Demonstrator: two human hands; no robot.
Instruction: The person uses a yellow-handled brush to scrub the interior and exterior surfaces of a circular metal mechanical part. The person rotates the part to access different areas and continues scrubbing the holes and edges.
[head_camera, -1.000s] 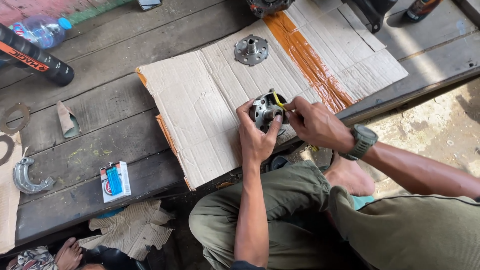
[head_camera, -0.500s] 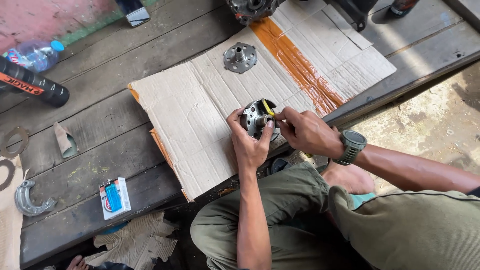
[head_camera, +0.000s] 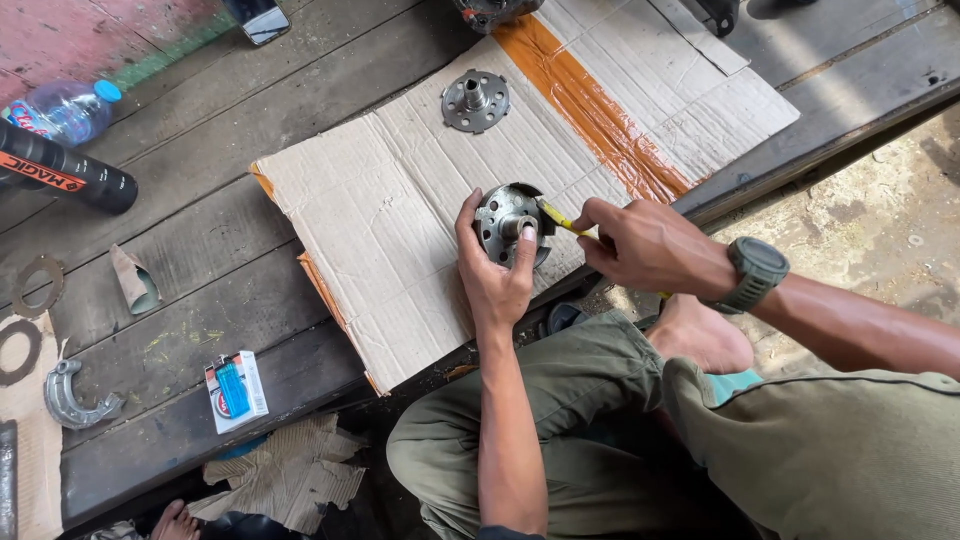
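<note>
My left hand (head_camera: 497, 270) grips a round metal hub with holes (head_camera: 505, 220), holding it tilted on edge over the flattened cardboard sheet (head_camera: 400, 190). My right hand (head_camera: 645, 245), with a dark watch on its wrist, pinches a thin yellow-handled tool (head_camera: 562, 221) whose tip touches the hub's right rim. A second round metal flange with a centre stub (head_camera: 475, 100) lies flat on the cardboard farther away. My bent knees in olive trousers are below the hands.
On the dark wooden planks at the left lie a black spray can (head_camera: 70, 175), a plastic bottle (head_camera: 62, 108), flat ring gaskets (head_camera: 35, 285), a curved metal shoe (head_camera: 68, 398), a small blister pack (head_camera: 235, 388) and torn cardboard (head_camera: 285, 480). An orange tape stripe (head_camera: 595, 110) crosses the cardboard.
The view has shifted slightly; both hands stay on the hub, and the right hand's yellow tool has moved a little along the hub's right rim.
</note>
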